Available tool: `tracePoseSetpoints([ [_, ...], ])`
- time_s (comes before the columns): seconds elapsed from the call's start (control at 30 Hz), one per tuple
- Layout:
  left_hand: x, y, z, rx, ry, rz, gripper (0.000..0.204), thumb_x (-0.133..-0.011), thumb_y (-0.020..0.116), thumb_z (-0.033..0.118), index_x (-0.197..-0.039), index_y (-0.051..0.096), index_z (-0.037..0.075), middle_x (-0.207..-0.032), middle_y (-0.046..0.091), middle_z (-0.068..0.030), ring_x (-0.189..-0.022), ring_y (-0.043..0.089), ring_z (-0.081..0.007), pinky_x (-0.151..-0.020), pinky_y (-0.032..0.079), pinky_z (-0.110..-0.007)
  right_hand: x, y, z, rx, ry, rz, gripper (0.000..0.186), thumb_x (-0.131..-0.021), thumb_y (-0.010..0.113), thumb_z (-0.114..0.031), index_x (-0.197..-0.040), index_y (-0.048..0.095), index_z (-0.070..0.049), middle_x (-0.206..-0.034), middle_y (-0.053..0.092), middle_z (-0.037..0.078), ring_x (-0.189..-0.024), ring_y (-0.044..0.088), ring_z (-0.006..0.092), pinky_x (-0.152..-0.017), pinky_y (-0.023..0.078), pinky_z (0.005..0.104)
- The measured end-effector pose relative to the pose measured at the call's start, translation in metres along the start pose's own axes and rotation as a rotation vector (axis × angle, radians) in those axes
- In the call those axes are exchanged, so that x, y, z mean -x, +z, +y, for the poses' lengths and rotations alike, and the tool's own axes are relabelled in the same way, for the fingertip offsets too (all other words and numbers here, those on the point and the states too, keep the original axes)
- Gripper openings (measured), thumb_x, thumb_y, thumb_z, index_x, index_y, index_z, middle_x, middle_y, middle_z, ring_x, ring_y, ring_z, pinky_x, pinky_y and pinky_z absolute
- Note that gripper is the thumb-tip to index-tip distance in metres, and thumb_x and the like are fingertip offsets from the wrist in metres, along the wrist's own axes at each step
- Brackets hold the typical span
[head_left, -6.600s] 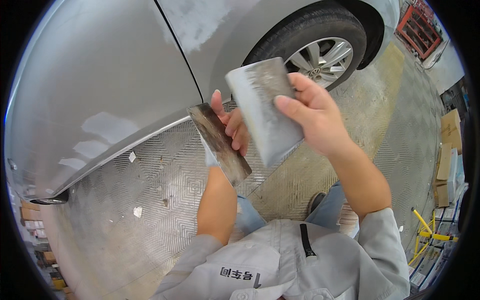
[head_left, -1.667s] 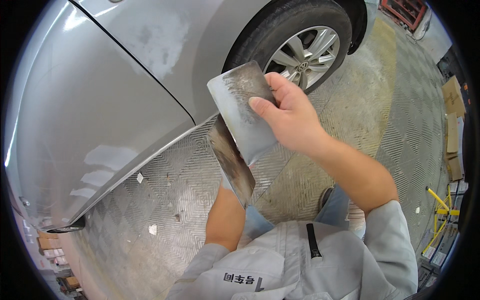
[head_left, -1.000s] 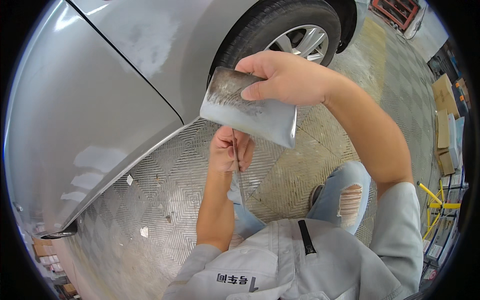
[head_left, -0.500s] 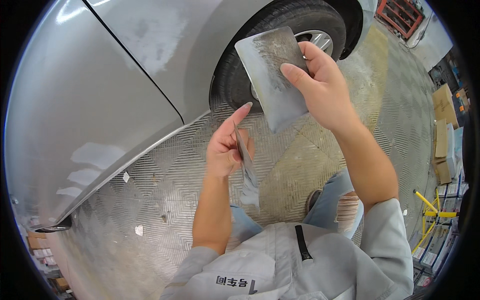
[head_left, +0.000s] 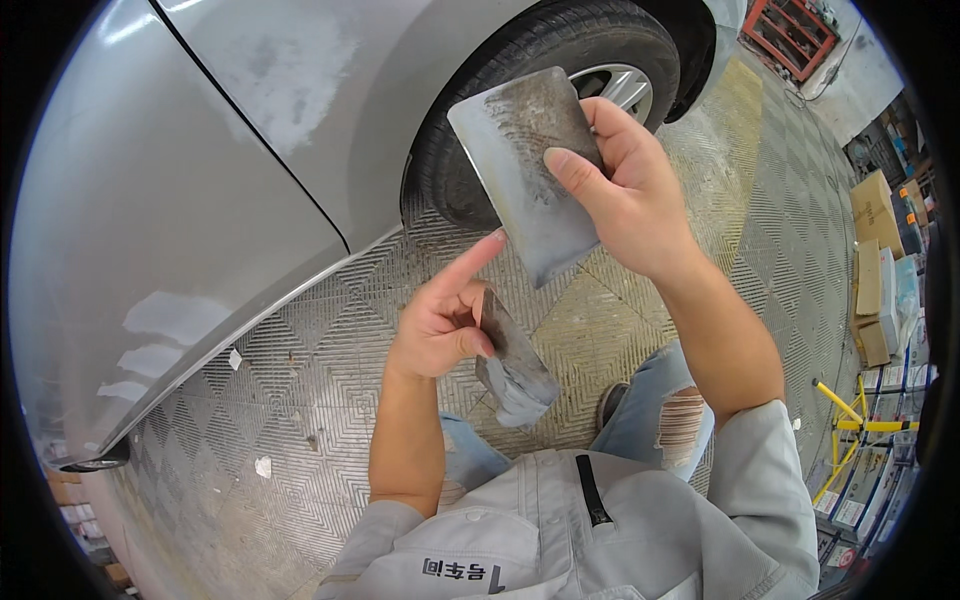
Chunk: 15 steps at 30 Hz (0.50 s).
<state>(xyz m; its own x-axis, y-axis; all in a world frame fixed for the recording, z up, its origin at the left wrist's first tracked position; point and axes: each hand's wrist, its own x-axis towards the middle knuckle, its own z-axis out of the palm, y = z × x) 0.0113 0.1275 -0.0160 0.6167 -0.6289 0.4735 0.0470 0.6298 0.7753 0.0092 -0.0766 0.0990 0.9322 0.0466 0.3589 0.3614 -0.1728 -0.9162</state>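
My right hand [head_left: 640,195] grips a flat rectangular putty plate [head_left: 530,185] by its right edge, thumb on top. Dark stains and a light grey smear of putty cover the plate. Lower and to the left, my left hand [head_left: 430,325] pinches a smaller, thin putty spreader [head_left: 512,355] between thumb and curled fingers. Bluish-grey putty coats the spreader's lower end. My left index finger points up to the plate's left edge; whether it touches I cannot tell. Left of both hands stands a silver car [head_left: 220,190] with pale putty patches [head_left: 175,318] low on its door.
The car's rear-looking wheel [head_left: 470,150] is behind the plate. Ridged floor tiles [head_left: 330,380] bear several white scraps. To the right are cardboard boxes [head_left: 873,210] and a yellow metal stand [head_left: 855,422]. A red frame [head_left: 790,38] is at the far right.
My left hand has turned the spreader so its broad face shows, swinging its coated end to the right. The plate sits slightly lower and further left in view.
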Motion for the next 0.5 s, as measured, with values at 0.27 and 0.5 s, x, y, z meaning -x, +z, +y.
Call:
tracePoseSetpoints([
  [0.27,0.000,-0.002,-0.002,-0.010,-0.002,0.028,0.096,-0.075,0.079,0.021,-0.145,0.019,-0.009,-0.064,0.051,0.0001,-0.054,0.046,-0.0075,-0.051,0.037,-0.021,-0.001,0.003,0.001,0.011,0.022,-0.001,0.024,-0.092,0.056,-0.006,-0.114,0.051,0.002,-0.103,0.063,0.005,-0.092,0.058,0.0083,-0.080,0.048,0.0234],
  [0.5,-0.001,-0.002,-0.004,-0.011,0.017,0.015,0.098,-0.076,0.079,0.021,-0.145,0.016,-0.009,-0.062,0.053,-0.0027,-0.051,0.047,-0.0094,-0.049,0.036,-0.023,-0.003,0.010,0.004,-0.069,-0.022,0.086,0.017,-0.087,0.058,-0.004,-0.103,0.054,0.003,-0.086,0.062,0.005,-0.076,0.055,0.0075,-0.067,0.047,0.0246],
])
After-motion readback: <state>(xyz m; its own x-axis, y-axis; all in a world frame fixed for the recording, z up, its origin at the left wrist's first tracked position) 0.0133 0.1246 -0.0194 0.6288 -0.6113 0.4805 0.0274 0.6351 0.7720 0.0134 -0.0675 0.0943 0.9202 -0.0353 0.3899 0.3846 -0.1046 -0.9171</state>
